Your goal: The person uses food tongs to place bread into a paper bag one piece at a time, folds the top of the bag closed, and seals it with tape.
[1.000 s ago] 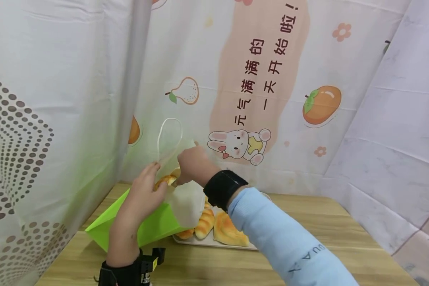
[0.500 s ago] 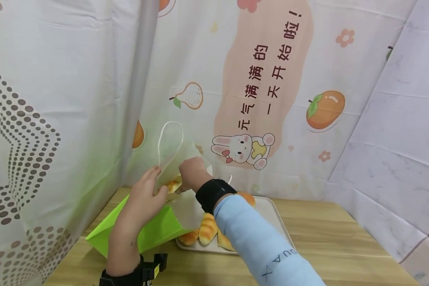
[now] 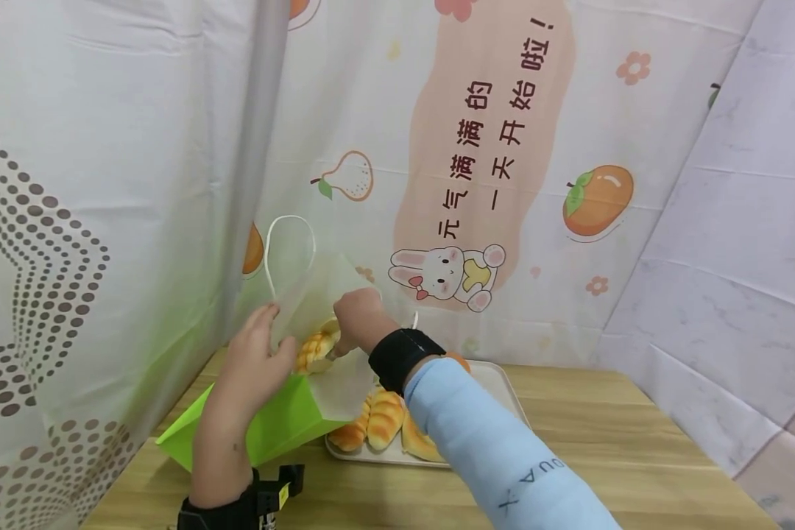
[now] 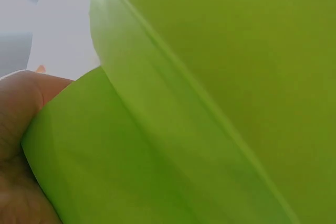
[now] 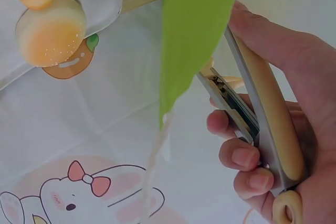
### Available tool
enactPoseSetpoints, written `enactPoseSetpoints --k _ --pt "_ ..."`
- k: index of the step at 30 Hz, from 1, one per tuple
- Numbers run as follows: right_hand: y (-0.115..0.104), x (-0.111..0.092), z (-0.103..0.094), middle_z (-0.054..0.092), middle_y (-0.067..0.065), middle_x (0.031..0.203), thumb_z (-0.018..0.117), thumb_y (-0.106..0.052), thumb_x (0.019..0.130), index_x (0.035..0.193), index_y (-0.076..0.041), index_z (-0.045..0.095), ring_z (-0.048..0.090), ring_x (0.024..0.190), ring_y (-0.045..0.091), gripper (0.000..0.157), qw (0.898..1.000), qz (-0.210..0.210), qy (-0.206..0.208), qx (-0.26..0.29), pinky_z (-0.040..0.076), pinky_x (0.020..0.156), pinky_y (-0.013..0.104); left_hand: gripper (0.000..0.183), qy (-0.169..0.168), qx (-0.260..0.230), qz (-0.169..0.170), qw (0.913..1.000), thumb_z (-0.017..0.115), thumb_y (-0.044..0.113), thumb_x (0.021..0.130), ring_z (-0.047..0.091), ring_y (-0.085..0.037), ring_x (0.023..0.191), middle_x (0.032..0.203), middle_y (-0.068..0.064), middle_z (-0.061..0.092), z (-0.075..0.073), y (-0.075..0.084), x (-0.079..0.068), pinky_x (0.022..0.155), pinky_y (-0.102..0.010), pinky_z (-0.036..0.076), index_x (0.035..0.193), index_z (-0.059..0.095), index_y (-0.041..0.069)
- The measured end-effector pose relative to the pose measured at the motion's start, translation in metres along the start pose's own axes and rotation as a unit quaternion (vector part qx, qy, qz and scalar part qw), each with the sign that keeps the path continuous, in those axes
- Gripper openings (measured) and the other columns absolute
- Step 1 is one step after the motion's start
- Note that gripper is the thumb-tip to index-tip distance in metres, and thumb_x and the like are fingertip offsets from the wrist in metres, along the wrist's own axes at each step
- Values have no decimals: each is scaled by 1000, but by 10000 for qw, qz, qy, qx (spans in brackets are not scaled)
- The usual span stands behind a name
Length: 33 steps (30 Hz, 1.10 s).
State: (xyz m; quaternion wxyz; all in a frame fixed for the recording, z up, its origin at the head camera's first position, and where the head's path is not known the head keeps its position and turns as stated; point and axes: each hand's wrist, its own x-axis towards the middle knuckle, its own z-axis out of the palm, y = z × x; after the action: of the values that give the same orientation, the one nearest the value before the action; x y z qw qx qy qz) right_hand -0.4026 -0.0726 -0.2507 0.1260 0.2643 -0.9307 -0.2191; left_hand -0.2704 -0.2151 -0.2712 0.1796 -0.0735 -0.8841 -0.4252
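My left hand (image 3: 255, 361) holds the edge of a bright green paper bag (image 3: 285, 423) with a white inside, which leans tilted on the table. In the left wrist view, part of that hand shows beside the green bag wall (image 4: 105, 150). My right hand (image 3: 364, 320) reaches over the bag's mouth. It grips metal food tongs (image 5: 275, 108) with beige handles, plain in the right wrist view. A golden bread (image 3: 314, 350) with a criss-cross top lies in the bag's mouth, right by the tongs; the green flap hides the tong tips in the right wrist view.
A pale tray (image 3: 503, 386) behind the right forearm bears several breads, among them a striped roll (image 3: 385, 421) and a round bun (image 5: 52, 32) with white specks. A white string handle (image 3: 290, 217) stands up from the bag. Printed curtains (image 3: 503, 324) close off the back and sides.
My left hand and the near bag handle have shifted left, and the bag's mouth is wider. More of the criss-cross bread shows. The right hand has moved slightly lower.
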Motion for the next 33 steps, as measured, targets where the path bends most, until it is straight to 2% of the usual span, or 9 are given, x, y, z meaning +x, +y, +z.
enactPoseSetpoints --k 2,11,17,18,19,25,29,31,33 --pt "4 -3 -3 57 -7 74 78 -72 70 85 -18 68 56 71 12 57 10000 -35 -57 21 42 61 29 63 15 -3 33 10000 42 17 102 28 -48 146 165 -25 18 0 0 1 107 -65 36 157 24 -9" --pt "14 -15 -11 58 -7 76 74 -77 71 92 -18 68 55 71 12 63 9996 -45 -181 211 45 63 29 63 -42 54 29 10000 41 17 101 20 -49 149 165 -27 18 4 0 4 114 -68 25 156 25 -10" --pt "27 -24 -19 62 -6 79 74 -73 74 93 -17 70 58 74 14 59 9985 38 74 533 46 62 30 62 -16 112 77 9999 42 15 101 21 -50 149 163 -29 21 5 2 2 114 -68 25 154 27 -12" --pt "32 -27 -22 63 -5 81 75 -72 74 98 -17 70 59 75 15 60 9978 79 135 652 46 62 31 61 -10 115 85 9999 42 15 101 21 -50 149 163 -29 22 5 3 2 114 -67 26 154 27 -12" --pt "37 -30 -24 65 -4 84 75 -70 75 105 -17 70 61 77 16 61 9969 107 196 760 47 61 31 61 -5 115 82 9999 42 15 101 21 -50 149 163 -29 22 5 3 1 114 -68 26 154 27 -12" --pt "83 -52 -29 69 0 92 76 -69 75 107 -14 71 62 84 19 63 9880 312 455 1445 50 72 37 62 38 114 82 9999 42 14 100 21 -51 148 162 -31 21 6 3 1 113 -68 27 153 26 -14" --pt "122 -75 -23 71 3 99 75 -67 77 121 -16 71 62 86 21 68 9760 480 699 2006 49 76 41 63 77 110 67 9999 42 14 99 22 -52 147 162 -30 21 6 2 1 112 -69 28 154 26 -13" --pt "141 -91 -14 72 5 105 74 -68 77 135 -20 66 63 86 23 75 9698 722 931 2138 48 71 42 63 92 88 64 9999 41 14 99 24 -52 146 162 -30 21 5 2 1 112 -69 29 154 26 -13" --pt "158 -108 0 71 6 97 73 -69 78 134 -21 68 61 79 24 73 9622 1001 1204 2227 45 61 40 63 104 57 72 9999 41 15 99 27 -51 145 162 -29 22 5 1 0 110 -68 31 154 27 -12"
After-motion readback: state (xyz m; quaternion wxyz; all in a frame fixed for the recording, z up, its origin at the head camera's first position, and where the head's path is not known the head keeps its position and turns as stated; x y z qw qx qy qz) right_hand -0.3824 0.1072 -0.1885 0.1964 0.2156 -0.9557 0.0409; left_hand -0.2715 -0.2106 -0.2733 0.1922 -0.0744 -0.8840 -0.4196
